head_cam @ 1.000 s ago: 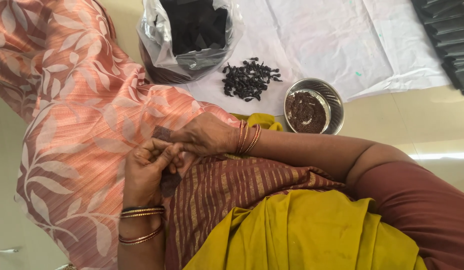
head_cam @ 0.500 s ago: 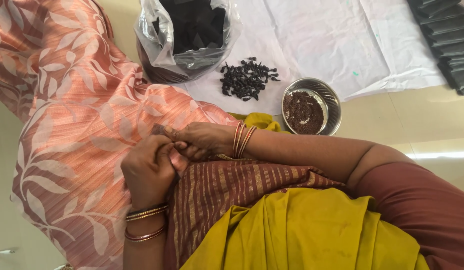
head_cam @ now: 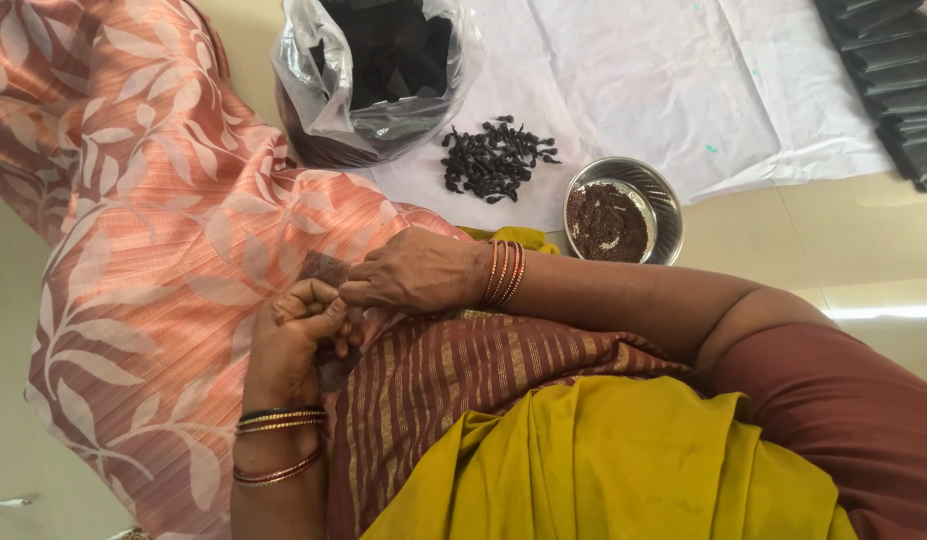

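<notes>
**Small dark piece worked over the lap — risks of spill and drop**

Nearest: left hand (head_cam: 295,335), fingers curled in, pinching the lower part of a thin dark brownish piece (head_cam: 328,272) that pokes out above and below the fingers. Right hand (head_cam: 415,272) lies just above it, fingertips pressed together on the same piece where the two hands meet. Bangles on both wrists. All of this sits over the lap, on the pink leaf-print cloth (head_cam: 153,230) — not over the floor sheet.

Risk, as I judge it: the piece looks thin and limp; a hard tug between the two pinches could tear it, or it could slip into the cloth folds and be hard to find.

Further out: steel bowl (head_cam: 623,210) of dark brown grains, close to the right forearm — a swing of that arm could knock it and scatter the grains. Beside it, a loose heap of black bits (head_cam: 495,160) on the white sheet (head_cam: 703,90), easily brushed apart.

Farthest: open plastic bag (head_cam: 378,75) of black material, slumped — could tip if the cloth is pulled. Stack of dark strips (head_cam: 898,90) at the far right edge.
</notes>
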